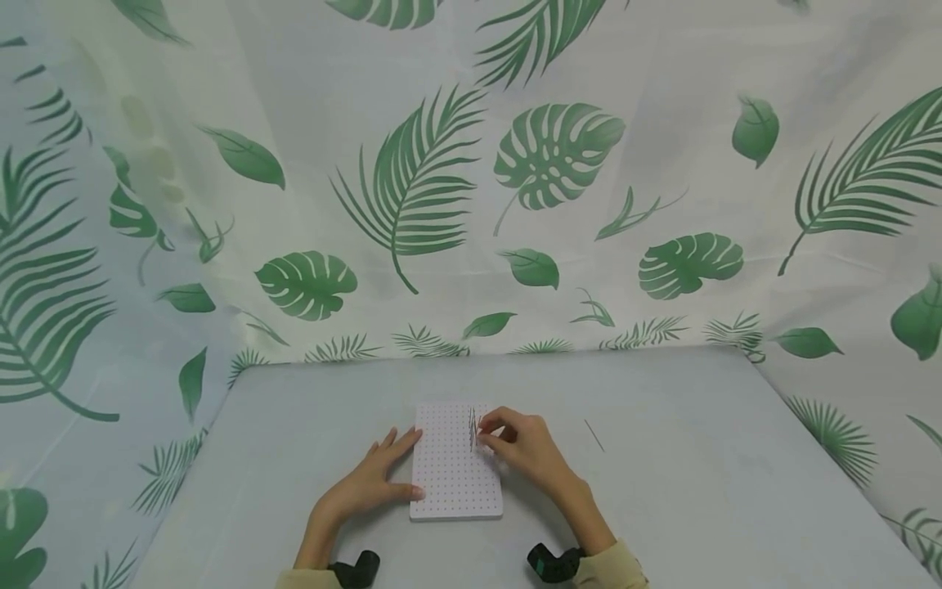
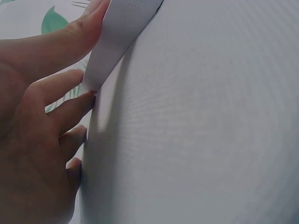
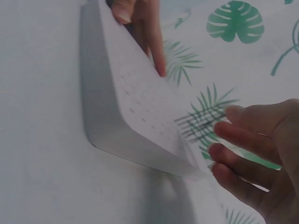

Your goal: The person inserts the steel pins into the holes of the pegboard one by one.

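A white pegboard with rows of small holes lies on the table. Several thin dark sticks stand upright in its upper right part. My left hand is spread along the board's left side, thumb at the lower corner and fingers against the edge. Over the right side, my right hand pinches a thin dark stick between thumb and index finger, close beside the standing ones. The other right fingers are loosely bent near the board's edge.
One loose thin stick lies on the pale grey table right of the board. A white curtain printed with green leaves hangs behind the table and at both sides. Black wrist devices sit at both sleeves.
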